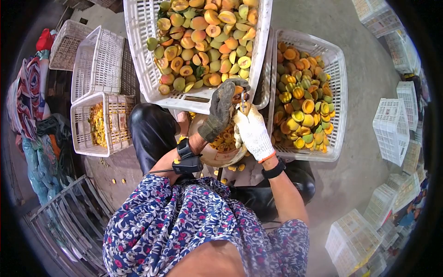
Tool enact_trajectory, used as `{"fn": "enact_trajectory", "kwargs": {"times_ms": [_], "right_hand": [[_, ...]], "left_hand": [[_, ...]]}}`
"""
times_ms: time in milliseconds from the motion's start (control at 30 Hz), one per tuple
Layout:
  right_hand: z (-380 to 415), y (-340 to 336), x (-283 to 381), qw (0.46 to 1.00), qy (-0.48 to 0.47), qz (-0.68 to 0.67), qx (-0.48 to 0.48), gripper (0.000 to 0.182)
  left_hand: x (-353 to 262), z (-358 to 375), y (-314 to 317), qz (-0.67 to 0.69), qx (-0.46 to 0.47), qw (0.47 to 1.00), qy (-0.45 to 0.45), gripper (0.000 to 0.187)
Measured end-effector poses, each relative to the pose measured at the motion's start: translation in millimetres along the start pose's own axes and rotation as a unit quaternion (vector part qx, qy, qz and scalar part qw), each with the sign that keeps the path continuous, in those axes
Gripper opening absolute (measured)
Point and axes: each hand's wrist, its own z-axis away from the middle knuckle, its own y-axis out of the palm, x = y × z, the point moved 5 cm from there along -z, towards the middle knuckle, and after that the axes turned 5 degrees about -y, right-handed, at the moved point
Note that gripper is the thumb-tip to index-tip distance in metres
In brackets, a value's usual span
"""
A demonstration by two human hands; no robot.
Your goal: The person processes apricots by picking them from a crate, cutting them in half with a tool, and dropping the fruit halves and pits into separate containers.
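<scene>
In a dark, soiled glove, my left hand [221,108] is closed around a peach half [238,94] near the front edge of the large crate. My right hand [251,127], in a white knit glove, is closed on a small metal pitting tool [243,100], its tip at the fruit. Both hands meet above a round basin [217,160] between my knees, which holds yellow scraps and is partly hidden by my hands. Ahead, a white crate [138,46] is heaped with cut peaches [198,46].
To the right, another white crate [340,92] holds hollowed peach halves [304,106]. A crate [83,138] with yellow pieces [98,124] stands left, near other crates [97,57]. Stacked crates [391,129] line the far right. A metal rack [69,221] is lower left. Scraps lie on the floor.
</scene>
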Motion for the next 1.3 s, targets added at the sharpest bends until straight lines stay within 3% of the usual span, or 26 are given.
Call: {"fn": "enact_trajectory", "kwargs": {"times_ms": [200, 267, 300, 367, 400, 467, 500, 567, 600, 633, 667, 700, 733, 767, 800, 833, 867, 900, 933, 967, 1033, 1100, 1167, 1200, 1267, 1300], "right_hand": [[-3, -3, -9, 0.998, -0.015, 0.054, 0.019, 0.015], [-2, -1, -16, 0.998, 0.038, 0.020, 0.044, 0.015], [-3, -3, -14, 0.998, 0.039, 0.020, 0.044, 0.015], [-1, -1, -13, 0.993, 0.069, -0.011, 0.091, 0.013], [0, -1, -18, 0.993, 0.071, -0.011, 0.090, 0.013], [-1, -5, -18, 0.963, -0.144, 0.225, 0.029, 0.010], [-4, -7, -25, 0.964, -0.143, 0.223, 0.030, 0.010], [4, -2, -14, 0.852, -0.397, 0.332, 0.083, 0.009], [6, 0, -14, 0.845, -0.372, 0.368, 0.108, 0.009], [8, 2, 3, 0.846, -0.372, 0.368, 0.108, 0.009], [1, -2, 0, 0.954, -0.104, 0.239, 0.147, 0.013], [7, -1, -13, 0.966, 0.171, 0.089, 0.171, 0.017], [6, -1, -30, 0.966, 0.170, 0.090, 0.172, 0.017], [0, 2, -41, 0.941, -0.093, 0.287, 0.151, 0.019], [7, 12, -26, 0.813, -0.346, 0.454, 0.114, 0.021], [7, 12, -30, 0.814, -0.346, 0.453, 0.114, 0.021], [4, 6, -42, 0.910, -0.213, 0.338, 0.112, 0.022], [3, 2, -45, 0.969, -0.072, 0.211, 0.104, 0.024], [9, 5, -32, 0.980, 0.118, 0.006, 0.159, 0.021], [9, 3, -34, 0.980, 0.118, 0.005, 0.158, 0.021], [14, 8, -37, 0.930, 0.204, -0.231, 0.201, 0.015], [8, 8, -34, 0.950, 0.188, -0.188, 0.165, 0.011], [8, 12, -32, 0.905, 0.245, -0.285, 0.199, 0.027], [8, 12, -27, 0.906, 0.242, -0.284, 0.199, 0.027], [7, 11, -12, 0.947, 0.193, -0.130, 0.220, 0.025], [5, 12, -7, 0.959, 0.163, -0.053, 0.228, 0.024]], "left_hand": [[10, 2, 0, 0.049, -0.035, 0.997, -0.049, 0.044], [27, 0, -7, 0.113, 0.015, 0.983, -0.142, 0.030], [36, 1, -12, 0.113, 0.014, 0.983, -0.143, 0.030], [35, 5, -15, -0.170, 0.034, 0.983, 0.061, 0.029], [31, 3, -16, -0.170, 0.035, 0.983, 0.060, 0.029], [28, -4, -16, -0.102, 0.094, 0.990, -0.012, 0.030], [21, -3, -17, -0.103, 0.093, 0.990, -0.013, 0.030], [-2, 1, -10, -0.166, 0.131, 0.972, 0.097, 0.040], [14, -4, -13, -0.062, 0.137, 0.983, -0.107, 0.048], [14, -3, -14, -0.062, 0.137, 0.983, -0.108, 0.048], [16, 0, -15, -0.064, 0.138, 0.982, -0.116, 0.049], [18, 1, -15, -0.064, 0.137, 0.981, -0.120, 0.050], [19, 0, -16, -0.067, 0.136, 0.981, -0.123, 0.051], [23, 0, -18, -0.067, 0.136, 0.981, -0.122, 0.051], [23, -2, -17, -0.098, 0.155, 0.979, -0.090, 0.050], [24, -3, -16, -0.129, 0.174, 0.974, -0.059, 0.050], [30, -1, -19, -0.140, 0.184, 0.968, -0.098, 0.050], [28, -1, -19, -0.141, 0.185, 0.968, -0.099, 0.050], [28, 0, -18, -0.108, 0.179, 0.970, -0.128, 0.051], [28, 1, -18, -0.075, 0.171, 0.970, -0.158, 0.052], [22, 0, -16, -0.064, 0.169, 0.969, -0.166, 0.054], [21, 1, -17, -0.022, 0.137, 0.970, -0.201, 0.056], [16, 2, -12, 0.011, 0.136, 0.965, -0.223, 0.055], [15, 1, -10, 0.065, 0.108, 0.965, -0.229, 0.053], [29, 5, -14, 0.200, 0.036, 0.946, -0.254, 0.046], [59, 4, -23, 0.390, 0.037, 0.863, -0.317, 0.038]]}}
